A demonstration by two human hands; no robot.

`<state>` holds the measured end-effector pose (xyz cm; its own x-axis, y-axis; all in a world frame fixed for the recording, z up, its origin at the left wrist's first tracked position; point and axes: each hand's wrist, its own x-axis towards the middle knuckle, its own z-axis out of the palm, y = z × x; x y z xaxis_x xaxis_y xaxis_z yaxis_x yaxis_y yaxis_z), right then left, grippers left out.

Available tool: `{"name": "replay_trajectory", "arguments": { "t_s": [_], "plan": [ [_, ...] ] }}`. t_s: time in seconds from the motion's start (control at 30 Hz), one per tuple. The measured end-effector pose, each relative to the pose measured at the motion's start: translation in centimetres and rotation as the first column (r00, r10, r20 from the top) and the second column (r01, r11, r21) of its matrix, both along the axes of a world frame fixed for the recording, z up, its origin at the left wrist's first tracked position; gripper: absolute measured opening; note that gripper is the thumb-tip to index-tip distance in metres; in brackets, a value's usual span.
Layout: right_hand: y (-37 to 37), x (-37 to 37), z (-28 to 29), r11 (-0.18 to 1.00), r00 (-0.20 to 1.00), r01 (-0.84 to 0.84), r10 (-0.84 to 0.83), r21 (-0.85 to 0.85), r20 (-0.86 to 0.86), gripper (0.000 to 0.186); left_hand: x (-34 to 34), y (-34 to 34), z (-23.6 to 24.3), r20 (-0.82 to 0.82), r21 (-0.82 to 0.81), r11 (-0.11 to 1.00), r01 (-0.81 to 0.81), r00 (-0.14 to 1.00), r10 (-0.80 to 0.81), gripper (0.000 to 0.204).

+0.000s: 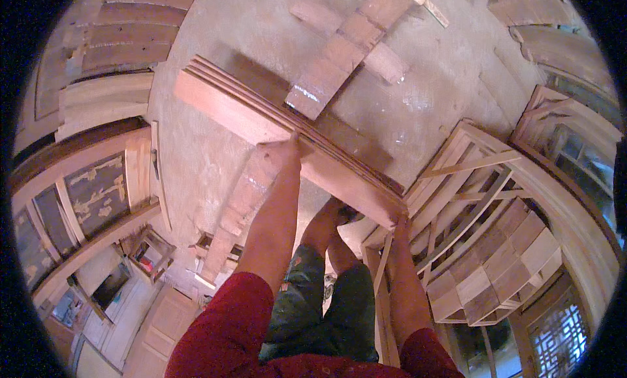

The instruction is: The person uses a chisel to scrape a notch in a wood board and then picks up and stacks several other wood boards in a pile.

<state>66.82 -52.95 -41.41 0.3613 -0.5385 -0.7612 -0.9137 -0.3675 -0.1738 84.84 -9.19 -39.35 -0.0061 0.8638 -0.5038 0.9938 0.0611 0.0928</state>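
Stack of wooden boards point(287, 126) held slanting above the dusty concrete floor point(196, 156). Left hand point(285, 148) gripping the stack's near edge at mid-length; right hand point(397, 216) clasping its lower right end. Wooden window frames point(483, 234) stacked just beside, at right.

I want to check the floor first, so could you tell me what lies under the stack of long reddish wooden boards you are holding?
Under the stack of long reddish wooden boards, bare dusty concrete floor and your foot show. The floor directly beneath is hidden.
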Motion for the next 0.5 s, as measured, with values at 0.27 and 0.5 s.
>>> {"name": "replay_trajectory", "arguments": {
  "t_s": [0.27, 0.5],
  "plan": [
    [5.2, 6.5, 11.5, 0.985, 0.932, 0.153, -0.116, -0.083, 0.345, 0.059, -3.3, -1.0, 12.1, 0.709, 0.043, 0.998, -0.043, 0.705, 0.0, 0.12],
    [9.0, 18.9, 13.0, 0.888, 0.697, 0.25, -0.442, 0.387, 0.565, 0.042, 5.9, 6.7, 30.2, 0.863, -0.497, 0.862, 0.101, -0.043, 0.503, 0.061]
  ]
}}
